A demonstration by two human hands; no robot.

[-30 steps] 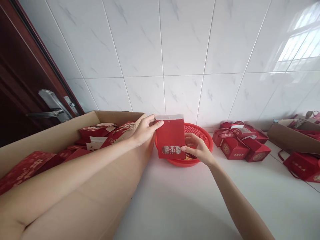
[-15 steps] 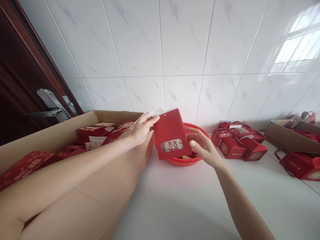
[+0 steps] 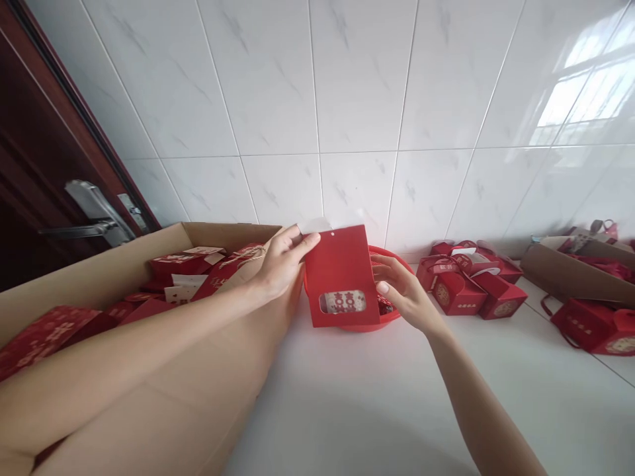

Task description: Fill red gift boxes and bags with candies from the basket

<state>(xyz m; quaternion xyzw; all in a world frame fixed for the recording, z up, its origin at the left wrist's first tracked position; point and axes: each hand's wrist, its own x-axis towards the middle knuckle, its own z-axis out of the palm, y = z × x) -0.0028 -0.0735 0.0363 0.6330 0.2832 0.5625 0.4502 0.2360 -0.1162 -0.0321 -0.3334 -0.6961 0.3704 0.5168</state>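
A flat red card box (image 3: 340, 264) with a small patterned window near its bottom edge is held upright over a red plastic basket (image 3: 397, 259). My left hand (image 3: 288, 258) pinches its upper left corner between thumb and fingers. At its right edge is my right hand (image 3: 404, 291), fingers apart and slightly curled, with some fingertips hidden behind the card. Whether those fingertips touch the box cannot be made out. Small wrapped items (image 3: 384, 306) show in the basket beside the box's lower right edge.
On the left stands a large cardboard box (image 3: 198, 396) filled with red packages (image 3: 181, 263). Several folded red gift boxes (image 3: 459, 294) sit on the right by the tiled wall. Farther right are another cardboard box (image 3: 548, 268) and a red box (image 3: 588, 324).
The red card box has turned more upright and come slightly lower, covering more of the basket's contents. My right hand stays beside its right edge. The whole view has shifted slightly.
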